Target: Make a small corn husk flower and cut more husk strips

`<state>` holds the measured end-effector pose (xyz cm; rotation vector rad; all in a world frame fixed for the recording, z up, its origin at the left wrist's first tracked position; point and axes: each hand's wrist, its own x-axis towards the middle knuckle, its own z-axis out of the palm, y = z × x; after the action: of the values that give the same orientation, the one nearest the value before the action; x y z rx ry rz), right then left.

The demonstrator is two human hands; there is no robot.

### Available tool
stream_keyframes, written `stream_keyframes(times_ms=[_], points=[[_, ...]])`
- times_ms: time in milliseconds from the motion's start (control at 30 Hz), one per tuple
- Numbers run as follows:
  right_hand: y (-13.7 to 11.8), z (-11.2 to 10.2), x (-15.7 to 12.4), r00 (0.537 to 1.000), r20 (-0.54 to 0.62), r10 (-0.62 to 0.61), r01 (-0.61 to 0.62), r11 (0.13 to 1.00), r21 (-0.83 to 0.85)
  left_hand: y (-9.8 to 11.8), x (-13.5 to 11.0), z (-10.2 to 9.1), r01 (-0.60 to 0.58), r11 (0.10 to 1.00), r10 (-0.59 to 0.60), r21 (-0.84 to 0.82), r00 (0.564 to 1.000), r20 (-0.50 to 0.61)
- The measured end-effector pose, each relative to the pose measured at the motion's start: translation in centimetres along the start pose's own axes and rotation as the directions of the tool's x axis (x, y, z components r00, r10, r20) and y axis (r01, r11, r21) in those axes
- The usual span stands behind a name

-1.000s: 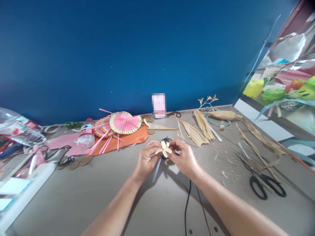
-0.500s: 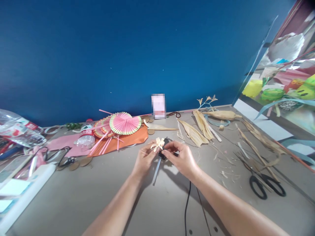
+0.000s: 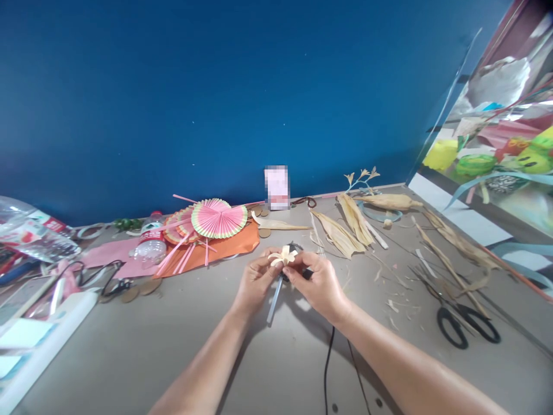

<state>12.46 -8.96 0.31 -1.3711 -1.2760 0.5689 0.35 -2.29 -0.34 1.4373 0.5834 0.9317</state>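
Observation:
A small cream flower [image 3: 284,256] made of husk strips is held above the middle of the table [image 3: 276,369]. My left hand [image 3: 254,283] pinches it from the left and my right hand [image 3: 317,282] from the right, fingertips nearly meeting. Just under the flower is a black glue gun [image 3: 290,271], partly hidden by my fingers, with a clear glue stick [image 3: 273,300] sticking out toward me. Its black cord [image 3: 327,360] runs down to the near edge.
Dried corn husks [image 3: 345,230] and a dried cob [image 3: 391,202] lie at the back right, black scissors [image 3: 464,323] on the right. Pink paper fans [image 3: 218,218] on orange paper, a plastic bottle [image 3: 149,245] and clutter sit at the left. A blue wall stands behind.
The flower was tipped up and away half a second ago; now it sits back between both sets of fingertips, slightly lower. Both hands stay in the same spot.

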Motion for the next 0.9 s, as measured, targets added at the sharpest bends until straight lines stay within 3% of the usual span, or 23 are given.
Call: stream_keyframes(times_ms=[233, 367, 533, 733, 900], points=[[-0.38, -0.52, 0.10, 0.992, 0.013, -0.128, 0.128, 0.973, -0.192, 0.02, 0.15, 0.04, -0.008, 1.000, 0.011, 0.026, 0.994, -0.108], [-0.26, -0.63, 0.20, 0.976, 0.016, -0.217, 0.209, 0.914, -0.347, -0.14, 0.11, 0.05, -0.032, 0.999, 0.034, 0.028, 0.996, -0.084], [-0.16, -0.63, 0.27, 0.953, 0.027, -0.303, 0.282, 0.845, -0.454, -0.41, -0.09, 0.23, 0.015, 0.996, -0.021, -0.093, 0.998, -0.065], [-0.42, -0.67, 0.18, 0.962, 0.033, -0.273, 0.264, 0.885, -0.383, -0.54, 0.00, 0.34, 0.038, 0.967, -0.070, -0.253, 0.991, -0.117], [-0.24, -0.51, 0.11, 0.987, -0.019, -0.162, 0.157, 0.975, -0.157, -0.65, 0.24, 0.26, 0.064, 0.934, -0.117, -0.352, 0.984, -0.133]])
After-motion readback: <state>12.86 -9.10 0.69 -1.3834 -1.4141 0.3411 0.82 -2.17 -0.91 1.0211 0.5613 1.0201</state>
